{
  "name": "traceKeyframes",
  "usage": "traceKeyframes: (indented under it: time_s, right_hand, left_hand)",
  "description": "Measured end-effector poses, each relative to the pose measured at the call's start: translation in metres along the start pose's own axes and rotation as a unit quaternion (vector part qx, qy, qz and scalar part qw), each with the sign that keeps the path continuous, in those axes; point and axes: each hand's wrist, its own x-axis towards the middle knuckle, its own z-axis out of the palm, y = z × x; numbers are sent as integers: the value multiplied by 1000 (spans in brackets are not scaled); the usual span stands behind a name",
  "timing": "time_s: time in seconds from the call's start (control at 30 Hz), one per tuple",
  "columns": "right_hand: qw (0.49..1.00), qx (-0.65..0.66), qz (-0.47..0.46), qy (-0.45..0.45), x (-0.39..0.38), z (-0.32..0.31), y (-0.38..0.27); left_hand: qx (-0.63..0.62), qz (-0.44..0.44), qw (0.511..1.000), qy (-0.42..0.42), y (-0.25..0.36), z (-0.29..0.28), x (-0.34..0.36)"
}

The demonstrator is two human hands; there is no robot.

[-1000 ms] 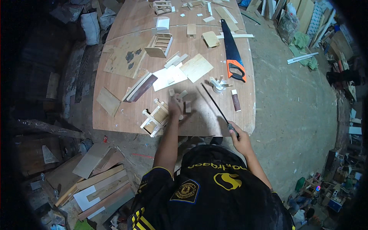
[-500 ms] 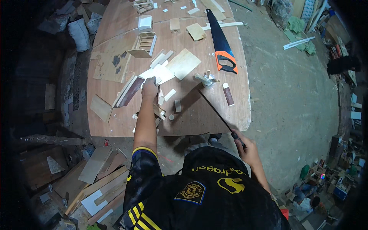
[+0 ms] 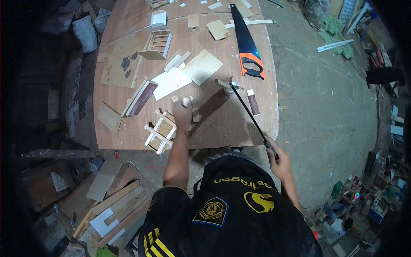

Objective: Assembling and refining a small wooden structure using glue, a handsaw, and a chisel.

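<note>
My right hand (image 3: 279, 159) is closed around the black handle of a long, thin dark rod-shaped tool (image 3: 247, 112). The tool's far tip reaches a small round container (image 3: 231, 88) with wooden sticks standing out of its top. Motion blurs my left hand (image 3: 183, 112), which is low over the table among small pale wood pieces (image 3: 186, 102); whether it grips any of them is unclear. Beside that wrist sits a small wooden frame with legs (image 3: 160, 133). A narrow wood block (image 3: 195, 115) lies just right of the left hand.
The wooden table (image 3: 214, 136) carries an orange-handled saw (image 3: 251, 64), a sanding block (image 3: 253, 103), a white sheet (image 3: 171, 82), a plywood panel (image 3: 204, 67) and a small slatted chair (image 3: 158, 45). Board offcuts (image 3: 113, 201) are piled on the floor at lower left.
My left hand has moved right and nearer, off the white sheet to the small wood pieces, uncovering the small frame. The tool's tip in my right hand has swung up and right to the container.
</note>
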Motion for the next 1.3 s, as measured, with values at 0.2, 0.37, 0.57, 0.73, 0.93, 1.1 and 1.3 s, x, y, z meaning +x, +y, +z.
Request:
traceKeyframes:
  time_s: [0.2,0.37,0.57,0.73,0.93,1.1,1.3]
  right_hand:
    - [998,7,6,-61,15,-9,-8]
    - [996,-7,-39,-81,18,-9,-3]
    - [995,-11,-19,-95,8,-18,9]
    - [996,-16,-39,-75,2,-23,20]
    - [996,-24,-3,-84,-2,-37,21]
    - [995,-27,8,-99,-5,-37,28]
    - [996,-20,-37,-77,4,-29,34]
  left_hand:
    - [6,-9,995,99,-36,39,-43]
    - [74,-31,989,124,-43,51,-36]
    - [56,-34,987,148,-32,59,-40]
    - [-12,-15,994,109,-17,68,-49]
    - [-46,-67,990,115,-11,71,-55]
    - [-56,-74,983,158,-22,72,-66]
    - [-17,12,993,117,-18,62,-120]
